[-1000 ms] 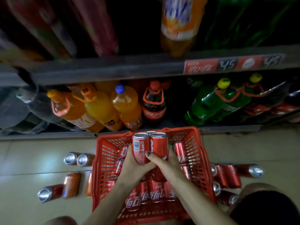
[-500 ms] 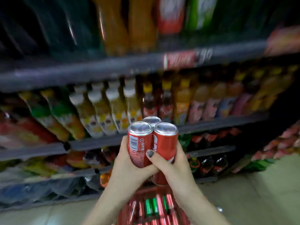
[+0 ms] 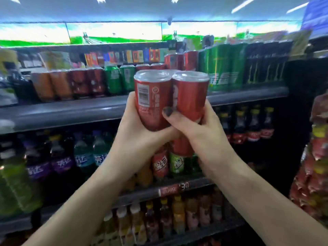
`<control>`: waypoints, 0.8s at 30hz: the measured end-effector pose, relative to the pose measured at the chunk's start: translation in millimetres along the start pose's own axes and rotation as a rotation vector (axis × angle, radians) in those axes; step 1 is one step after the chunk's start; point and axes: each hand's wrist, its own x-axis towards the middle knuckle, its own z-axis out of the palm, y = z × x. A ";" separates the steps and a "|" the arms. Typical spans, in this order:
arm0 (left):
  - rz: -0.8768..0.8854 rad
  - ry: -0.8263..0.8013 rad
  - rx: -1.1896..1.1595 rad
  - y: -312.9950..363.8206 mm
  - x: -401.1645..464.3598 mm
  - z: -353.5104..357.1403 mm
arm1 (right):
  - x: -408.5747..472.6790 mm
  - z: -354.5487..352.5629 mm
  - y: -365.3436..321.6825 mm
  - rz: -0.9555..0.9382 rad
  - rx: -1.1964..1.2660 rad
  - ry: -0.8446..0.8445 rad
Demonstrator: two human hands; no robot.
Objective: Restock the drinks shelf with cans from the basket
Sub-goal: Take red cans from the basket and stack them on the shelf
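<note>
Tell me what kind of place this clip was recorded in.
Most likely a shop's drinks aisle: shelves lined with bottles and cans, a price tag on a shelf edge, and both hands lifting red cans to restock.

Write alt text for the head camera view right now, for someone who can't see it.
Two bare hands, left hand and right hand, clasp a bunch of red cans together, raised in front of a store shelf lined with red, green and orange cans. Rows of bottled drinks fill the shelves below, blurred.
</note>
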 end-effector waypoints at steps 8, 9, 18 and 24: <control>0.119 0.028 -0.001 13.2 119.5 13.0 | 118.6 -8.7 -43.9 -0.076 -0.027 0.017; 0.112 0.025 -0.004 11.3 133.3 14.1 | 131.5 -10.2 -45.8 -0.069 -0.033 0.013; 0.033 -0.008 0.004 -33.0 219.2 29.7 | 219.2 -33.2 -21.7 0.008 -0.037 0.022; -0.065 -0.082 -0.026 -67.6 236.8 39.0 | 244.3 -43.7 8.7 0.058 -0.074 0.043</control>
